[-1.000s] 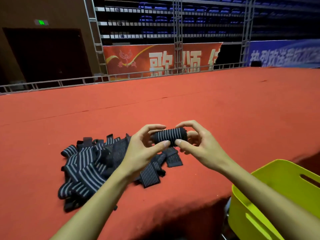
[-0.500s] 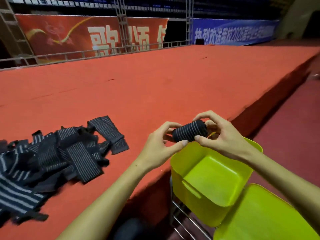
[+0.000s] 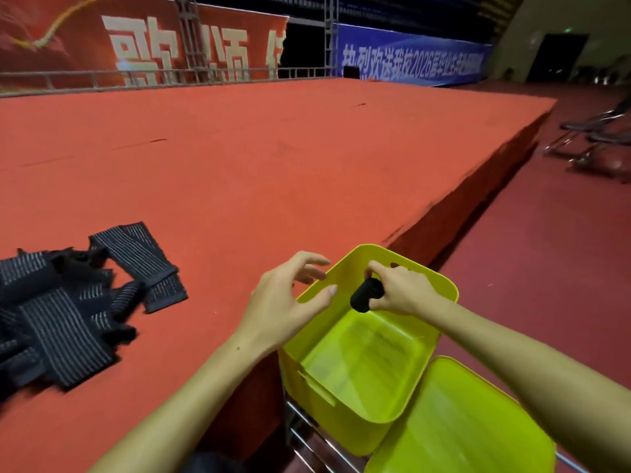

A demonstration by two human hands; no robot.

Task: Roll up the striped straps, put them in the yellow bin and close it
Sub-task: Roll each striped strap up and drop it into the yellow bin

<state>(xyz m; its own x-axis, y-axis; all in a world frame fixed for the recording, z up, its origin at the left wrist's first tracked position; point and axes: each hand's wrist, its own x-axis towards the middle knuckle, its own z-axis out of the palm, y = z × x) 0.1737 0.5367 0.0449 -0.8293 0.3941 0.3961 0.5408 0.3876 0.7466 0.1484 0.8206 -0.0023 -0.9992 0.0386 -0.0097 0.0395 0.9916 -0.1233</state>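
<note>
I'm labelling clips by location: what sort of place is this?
Probably an indoor hall or arena with a stage: a red-carpeted platform, big banners behind on metal truss, and folding chairs on the floor.

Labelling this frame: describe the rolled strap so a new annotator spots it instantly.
Find the open yellow plastic bin beside the red carpeted stage. Over its far end, the right hand pinches a small black rolled strap. Unlike the striped straps lying flat on the stage, it is a tight cylinder.

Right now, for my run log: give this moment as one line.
right hand grips rolled strap over yellow bin | left hand empty | bin open | loose straps remain
</note>
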